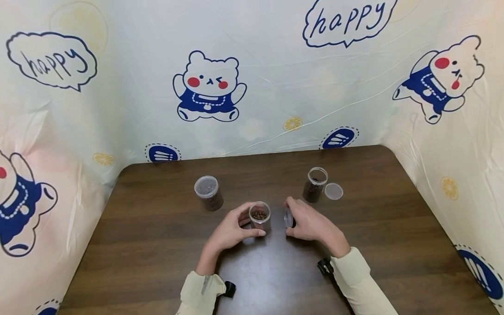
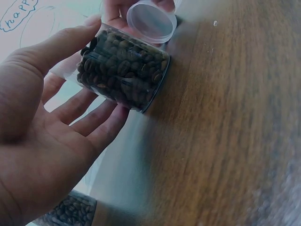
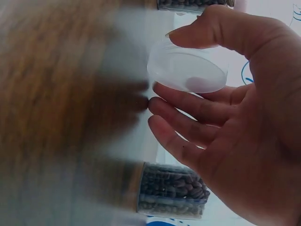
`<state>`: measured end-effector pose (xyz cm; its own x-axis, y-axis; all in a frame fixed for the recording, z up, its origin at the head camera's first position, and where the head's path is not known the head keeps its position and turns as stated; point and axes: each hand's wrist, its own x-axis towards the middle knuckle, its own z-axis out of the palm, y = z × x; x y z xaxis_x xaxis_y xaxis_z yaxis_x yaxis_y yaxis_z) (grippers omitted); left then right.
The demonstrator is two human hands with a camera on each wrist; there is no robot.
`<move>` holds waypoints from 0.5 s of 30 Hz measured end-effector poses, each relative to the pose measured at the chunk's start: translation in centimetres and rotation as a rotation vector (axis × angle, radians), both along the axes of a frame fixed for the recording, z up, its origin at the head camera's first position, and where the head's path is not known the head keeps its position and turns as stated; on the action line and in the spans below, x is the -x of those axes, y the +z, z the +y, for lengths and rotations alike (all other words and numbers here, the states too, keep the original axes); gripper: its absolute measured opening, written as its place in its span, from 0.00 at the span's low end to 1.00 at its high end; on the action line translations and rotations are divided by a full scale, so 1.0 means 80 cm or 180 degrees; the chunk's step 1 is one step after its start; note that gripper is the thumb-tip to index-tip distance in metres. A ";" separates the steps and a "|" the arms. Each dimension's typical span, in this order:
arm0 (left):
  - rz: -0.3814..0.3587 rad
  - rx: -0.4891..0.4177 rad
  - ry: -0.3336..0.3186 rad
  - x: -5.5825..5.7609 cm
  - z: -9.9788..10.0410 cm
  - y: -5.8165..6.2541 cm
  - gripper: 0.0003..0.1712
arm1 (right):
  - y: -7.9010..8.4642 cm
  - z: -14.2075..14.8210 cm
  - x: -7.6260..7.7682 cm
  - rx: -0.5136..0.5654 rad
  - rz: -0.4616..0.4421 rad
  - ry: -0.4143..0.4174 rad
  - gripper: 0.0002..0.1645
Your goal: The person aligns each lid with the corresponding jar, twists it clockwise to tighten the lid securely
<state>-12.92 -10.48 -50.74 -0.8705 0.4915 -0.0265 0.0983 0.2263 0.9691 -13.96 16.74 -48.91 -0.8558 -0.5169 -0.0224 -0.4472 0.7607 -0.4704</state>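
Note:
My left hand [image 1: 231, 231] holds a clear, uncapped jar of coffee beans [image 1: 260, 217] near the middle of the table, thumb on the near side and fingers behind. In the left wrist view the beans show through the wall of this jar [image 2: 124, 68]. To its right, a short gap away, my right hand [image 1: 313, 221] pinches a translucent round lid [image 1: 288, 217] held on edge. The right wrist view shows the lid [image 3: 188, 73] between thumb and fingers, the fingertips close to the tabletop.
A capped jar of beans [image 1: 209, 193] stands at the back left. Another jar [image 1: 314, 185], uncapped, stands at the back right, with a loose lid [image 1: 333, 191] lying flat beside it. The brown wooden table [image 1: 163, 253] meets a printed cloth [image 1: 274, 82] at the back and sides.

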 end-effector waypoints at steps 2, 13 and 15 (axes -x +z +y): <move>-0.0005 0.0005 0.0009 0.001 0.000 0.000 0.38 | 0.000 0.000 0.001 0.0000 -0.0052 -0.0005 0.35; 0.0025 -0.0036 -0.0005 -0.001 0.001 0.003 0.39 | 0.008 0.005 0.000 0.0302 0.0038 0.0010 0.34; 0.0020 -0.0052 -0.0002 -0.001 0.001 0.004 0.39 | 0.011 0.006 0.000 0.0394 0.0002 -0.0007 0.34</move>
